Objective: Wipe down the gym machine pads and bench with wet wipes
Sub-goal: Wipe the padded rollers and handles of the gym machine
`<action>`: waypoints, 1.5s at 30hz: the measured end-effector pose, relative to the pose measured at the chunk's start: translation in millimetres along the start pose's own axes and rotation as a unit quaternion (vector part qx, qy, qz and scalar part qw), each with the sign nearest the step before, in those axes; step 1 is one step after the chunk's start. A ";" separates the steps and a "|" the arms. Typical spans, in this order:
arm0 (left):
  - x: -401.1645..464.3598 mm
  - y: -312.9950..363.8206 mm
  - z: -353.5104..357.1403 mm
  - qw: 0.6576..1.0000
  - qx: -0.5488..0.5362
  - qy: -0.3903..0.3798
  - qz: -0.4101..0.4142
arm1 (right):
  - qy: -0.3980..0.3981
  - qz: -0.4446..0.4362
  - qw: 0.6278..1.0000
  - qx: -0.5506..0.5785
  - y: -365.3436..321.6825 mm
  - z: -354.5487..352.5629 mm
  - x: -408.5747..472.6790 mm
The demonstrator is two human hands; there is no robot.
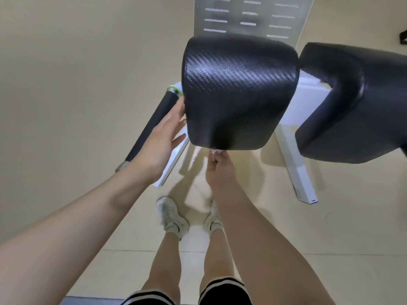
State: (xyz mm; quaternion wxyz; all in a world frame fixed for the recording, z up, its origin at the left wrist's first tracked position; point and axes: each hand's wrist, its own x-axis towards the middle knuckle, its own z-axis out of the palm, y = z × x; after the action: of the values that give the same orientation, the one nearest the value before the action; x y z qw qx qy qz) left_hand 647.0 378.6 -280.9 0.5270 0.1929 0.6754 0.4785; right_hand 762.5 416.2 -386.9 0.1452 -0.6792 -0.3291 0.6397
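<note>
A black textured seat pad (239, 91) fills the upper middle of the head view, its surface shiny. My left hand (164, 133) rests with straight fingers against the pad's left edge. My right hand (218, 167) reaches under the pad's near edge and pinches a small white wet wipe (215, 152), mostly hidden by the pad and my fingers. A second black pad (352, 102) stands to the right, apart from both hands.
A black roller handle (152, 124) with a green-ringed end slants left of the seat. White machine frame legs (296, 164) run along the beige floor. A white slotted guard panel (248, 16) stands behind. My feet in white sneakers (172, 216) are below.
</note>
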 end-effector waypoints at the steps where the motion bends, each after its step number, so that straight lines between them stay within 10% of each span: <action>1: -0.9 0.5 -2.6 1.000 0.000 -0.009 -0.004 | -0.047 0.024 0.997 -0.049 -0.2 15.1 -4.0; 10: -14.7 15.3 -45.6 0.990 -0.138 0.024 -0.019 | -0.165 0.066 0.961 0.213 -34.3 32.5 -76.6; 16: -21.9 31.9 -59.9 0.985 -0.164 0.011 -0.058 | -0.030 -0.302 0.951 -0.062 -119.6 19.6 -119.4; 19: -23.5 33.1 -64.9 0.982 -0.173 0.007 -0.071 | 0.020 -0.592 0.723 -0.356 -154.8 35.6 -108.8; 22: -24.6 27.4 -71.1 0.983 -0.167 0.024 -0.070 | 0.008 -0.685 0.469 -0.558 -159.8 51.0 -74.8; 28: -26.4 7.0 -86.6 0.980 -0.180 0.050 -0.072 | -0.062 -0.598 0.303 -0.739 -125.3 49.7 -63.1; 34: -27.2 13.7 -95.3 0.980 -0.172 0.048 -0.081 | -0.161 -0.507 0.459 -0.712 -83.8 40.1 -69.2; 40: -27.8 32.6 -96.0 0.993 -0.095 0.035 -0.067 | -0.006 -0.559 0.679 -0.476 -132.6 36.8 -107.0; 45: -24.4 16.3 -105.4 0.995 0.031 0.049 -0.084 | -0.055 -0.473 0.761 -0.441 -127.7 60.7 -109.5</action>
State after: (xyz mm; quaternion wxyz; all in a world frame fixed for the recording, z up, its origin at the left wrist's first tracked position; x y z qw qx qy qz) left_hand 557.6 320.9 -255.6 0.5252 0.1279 0.7288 0.4203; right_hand 674.4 428.0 -231.7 0.0956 -0.3899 -0.8616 0.3108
